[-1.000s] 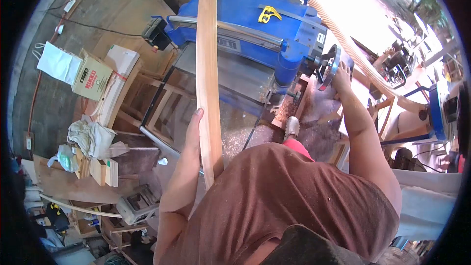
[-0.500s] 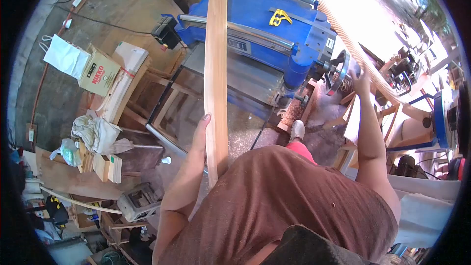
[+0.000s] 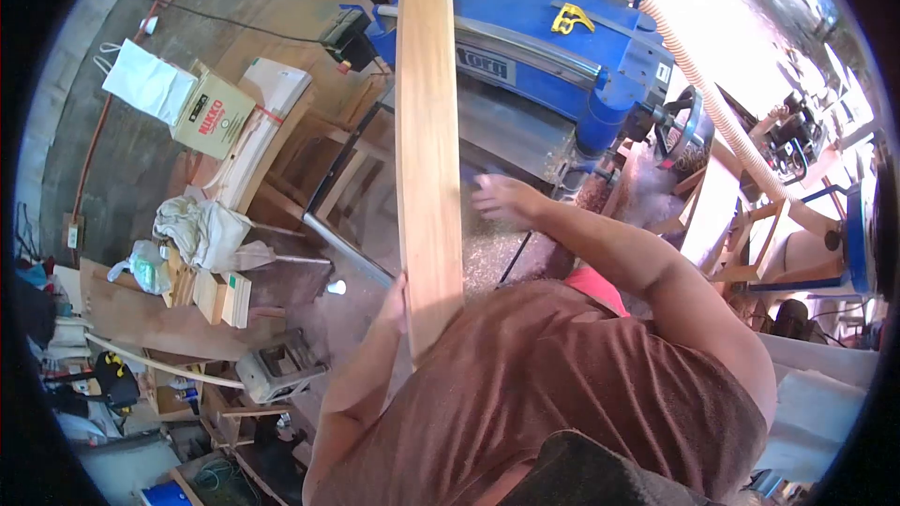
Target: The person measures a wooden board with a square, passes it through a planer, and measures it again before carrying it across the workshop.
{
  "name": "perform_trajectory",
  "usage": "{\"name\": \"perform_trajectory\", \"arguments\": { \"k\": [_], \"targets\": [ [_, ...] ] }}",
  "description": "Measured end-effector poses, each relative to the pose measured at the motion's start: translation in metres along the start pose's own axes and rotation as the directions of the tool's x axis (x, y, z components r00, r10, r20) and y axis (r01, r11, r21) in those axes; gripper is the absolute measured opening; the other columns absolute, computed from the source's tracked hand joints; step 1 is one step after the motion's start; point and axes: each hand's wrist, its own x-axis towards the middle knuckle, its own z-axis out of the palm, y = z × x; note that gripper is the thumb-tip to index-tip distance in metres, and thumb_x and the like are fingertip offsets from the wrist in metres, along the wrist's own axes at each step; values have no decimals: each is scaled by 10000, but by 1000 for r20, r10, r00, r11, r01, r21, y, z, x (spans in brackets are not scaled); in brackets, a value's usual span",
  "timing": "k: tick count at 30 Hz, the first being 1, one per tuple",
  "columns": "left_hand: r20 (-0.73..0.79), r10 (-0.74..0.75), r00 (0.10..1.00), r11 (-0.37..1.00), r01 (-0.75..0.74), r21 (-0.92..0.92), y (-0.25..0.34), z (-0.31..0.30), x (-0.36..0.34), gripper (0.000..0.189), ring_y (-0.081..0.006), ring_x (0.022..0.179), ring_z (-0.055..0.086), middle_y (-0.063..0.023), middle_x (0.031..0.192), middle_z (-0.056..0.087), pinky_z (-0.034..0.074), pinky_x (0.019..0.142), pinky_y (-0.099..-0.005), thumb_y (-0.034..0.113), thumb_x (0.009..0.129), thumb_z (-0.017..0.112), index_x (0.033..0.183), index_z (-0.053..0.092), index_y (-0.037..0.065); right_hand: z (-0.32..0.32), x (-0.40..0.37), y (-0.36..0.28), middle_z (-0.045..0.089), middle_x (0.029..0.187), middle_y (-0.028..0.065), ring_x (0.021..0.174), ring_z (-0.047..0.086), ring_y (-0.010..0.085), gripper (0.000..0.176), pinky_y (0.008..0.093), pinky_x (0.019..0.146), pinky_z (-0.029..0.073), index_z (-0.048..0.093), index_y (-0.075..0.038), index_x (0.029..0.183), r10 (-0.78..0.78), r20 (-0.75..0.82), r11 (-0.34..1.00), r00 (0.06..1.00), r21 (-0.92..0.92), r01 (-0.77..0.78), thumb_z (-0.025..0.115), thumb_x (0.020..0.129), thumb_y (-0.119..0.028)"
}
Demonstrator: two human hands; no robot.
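A long pale wooden board [image 3: 429,150] stands tilted in front of my body, its broad face toward the camera. My left hand [image 3: 397,305] grips its left edge low down, the fingers partly behind the wood. To the right of the board, my right hand [image 3: 502,200] is in the air with its fingers apart and nothing in it. Behind the board is a blue planer machine [image 3: 534,37] with metal rollers and a handwheel [image 3: 682,126]. A yellow square tool [image 3: 572,19] lies on top of the machine.
A ribbed hose [image 3: 698,84] runs down the right side toward a blue-framed machine [image 3: 855,234]. On the left are a cardboard box [image 3: 214,114], stacked boards, cloths [image 3: 197,232] and a grey stool [image 3: 277,365]. Wood shavings lie on the floor.
My right hand has come away from the handwheel, moving left toward the board. The board has turned to show its broad face, and its upper end is now in view. The camera view has shifted slightly.
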Motion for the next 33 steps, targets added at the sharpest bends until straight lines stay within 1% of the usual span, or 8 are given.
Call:
{"name": "perform_trajectory", "arguments": {
  "k": [2, 7, 12, 16, 20, 27, 29, 33],
  "targets": [
    [32, -101, 994, 992, 98, 83, -11, -29, -9, 746, -286, 1237, 505, -161, 1378, 491, 379, 1066, -443, 576, 926, 477, 1410, 384, 16, 32, 26, -4, 573, 1254, 187, 1165, 558, 273, 570, 437, 984, 448, 452, -5, 1343, -156, 255, 954, 954, 290, 79, 505, 973, -435],
    [64, -216, 974, 952, 196, 237, -17, -53, -51, 862, -286, 1323, 420, -152, 1427, 452, 339, 1097, -455, 601, 830, 624, 1436, 366, 44, 69, 65, 25, 584, 1243, 167, 1132, 583, 272, 546, 482, 989, 450, 452, 7, 1332, -185, 209, 940, 960, 324, 111, 562, 957, -373],
    [-539, 126, 833, 755, 271, 597, -95, -138, -69, 675, -271, 1000, 632, -153, 1041, 687, 465, 892, -400, 609, 870, 579, 1178, 632, 10, 96, 51, 85, 616, 1205, 142, 1081, 616, 265, 462, 463, 979, 470, 500, -3, 1296, -53, 180, 931, 982, 364, -17, 601, 944, -285],
    [-563, 249, 788, 488, 400, 776, -54, -130, -83, 678, -305, 939, 650, -233, 949, 675, 480, 850, -401, 613, 896, 516, 1145, 635, -6, 101, 54, 119, 559, 1298, 135, 1145, 582, 282, 500, 490, 981, 473, 429, -20, 1357, 5, 281, 951, 960, 296, -91, 566, 963, -295],
    [-363, 488, 794, 287, 246, 926, -26, -175, -57, 636, -348, 901, 652, -245, 891, 662, 483, 805, -419, 573, 898, 527, 1105, 627, -20, 102, 54, 137, 549, 1303, 160, 1167, 567, 317, 509, 509, 981, 467, 420, -24, 1359, 121, 171, 898, 978, 400, -181, 540, 973, -334],
    [-471, 324, 820, 307, 380, 873, 27, -151, -19, 731, -364, 1139, 566, -211, 1163, 614, 448, 948, -412, 465, 742, 758, 1309, 529, 65, 98, 94, 117, 578, 1253, 185, 1150, 570, 371, 564, 535, 963, 454, 446, 5, 1321, 147, -138, 947, 979, 306, -98, 535, 961, -419],
    [162, 603, 781, -250, -8, 968, 22, -120, -20, 941, -371, 1308, 398, -200, 1410, 424, 333, 1070, -481, 479, 618, 823, 1400, 442, 120, 97, 105, 122, 576, 1256, 191, 1124, 585, 384, 597, 534, 943, 466, 455, 11, 1310, 126, -210, 949, 970, 309, -57, 540, 950, -457],
    [58, 509, 859, -309, 120, 944, 16, -95, -25, 1017, -388, 1340, 327, -204, 1488, 283, 263, 1093, -565, 369, 532, 880, 1418, 428, 157, 87, 123, 131, 574, 1253, 198, 1121, 584, 391, 623, 533, 942, 468, 450, 16, 1311, 142, -251, 943, 958, 327, -55, 553, 939, -473]
  ]
}}
